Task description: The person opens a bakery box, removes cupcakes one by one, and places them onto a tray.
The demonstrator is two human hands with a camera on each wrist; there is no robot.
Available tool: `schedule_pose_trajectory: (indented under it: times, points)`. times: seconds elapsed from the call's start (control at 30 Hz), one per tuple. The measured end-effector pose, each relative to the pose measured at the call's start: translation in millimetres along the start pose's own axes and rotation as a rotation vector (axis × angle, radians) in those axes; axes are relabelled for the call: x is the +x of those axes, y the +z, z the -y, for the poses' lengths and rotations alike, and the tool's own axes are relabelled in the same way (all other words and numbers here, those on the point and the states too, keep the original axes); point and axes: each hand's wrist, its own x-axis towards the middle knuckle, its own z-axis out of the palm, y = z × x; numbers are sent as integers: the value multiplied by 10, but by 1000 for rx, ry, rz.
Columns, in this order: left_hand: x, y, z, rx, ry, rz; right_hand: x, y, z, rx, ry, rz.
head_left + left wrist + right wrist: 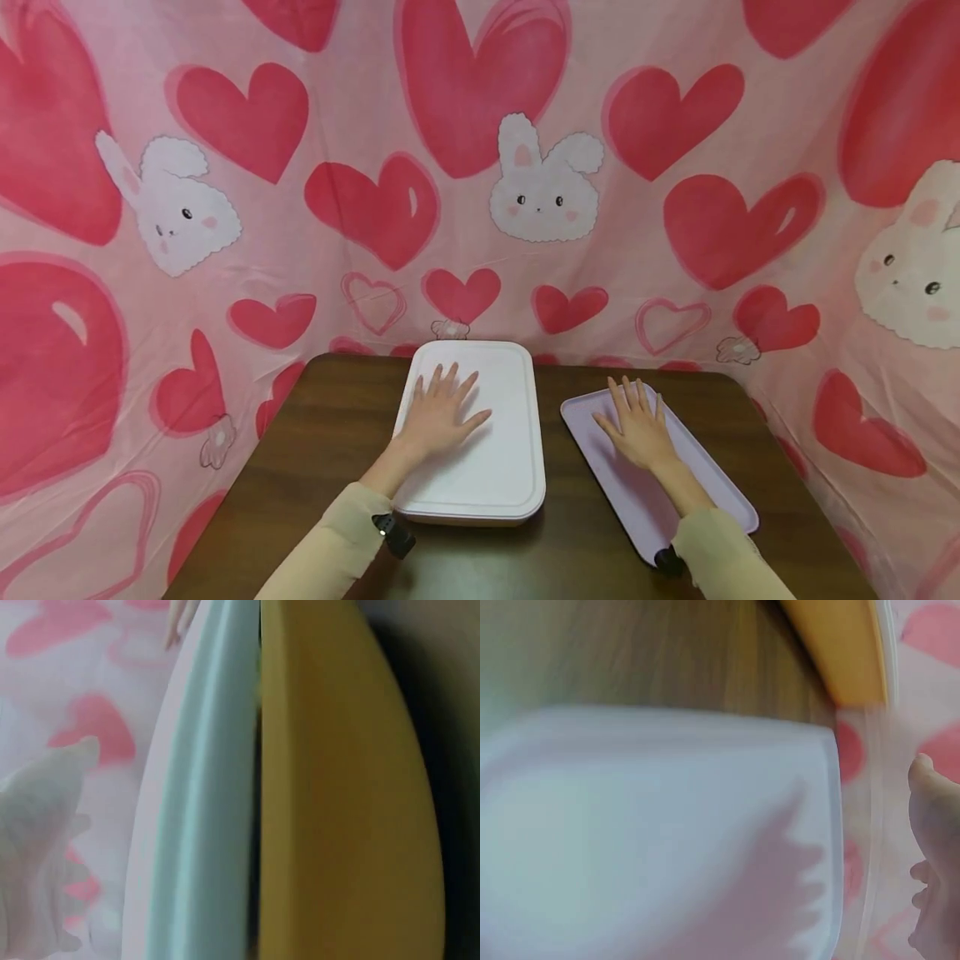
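Over lid point(501, 457) and tray point(628, 487), hands point(437, 423) point(641, 432) spread.

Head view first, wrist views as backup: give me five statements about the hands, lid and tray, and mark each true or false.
1. The left hand is over the white lid. True.
2. Both hands are clenched into fists. False: their fingers are spread.
3. The right hand is over the lilac tray. True.
4. The tray lies left of the lid. False: it lies to the right.
5. The container under the lid has yellow sides. True.
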Motion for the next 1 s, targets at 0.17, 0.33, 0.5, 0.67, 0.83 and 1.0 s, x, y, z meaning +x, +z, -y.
schedule_pose_trajectory:
  times: [0.17, 0.33, 0.5, 0.67, 0.83, 1.0]
  points:
    - [129, 61, -478, 32, 106, 43, -173, -97, -377, 17, 24, 22]
    - [284, 105, -911, 105, 171, 90, -309, -174, -717, 22, 40, 62]
    - [345, 298, -1315, 240, 233, 125, -421, -219, -947, 0, 72, 104]
    - [297, 547, -1758, 304, 229, 230, -506, -214, -1082, 5, 106, 142]
    - [215, 754, -2143, 385, 136, 324, -594, -167, -1149, 5, 113, 152]
    - [126, 856, -2314, 431, 54, 378, -651, -151, -1169, -24, 108, 142]
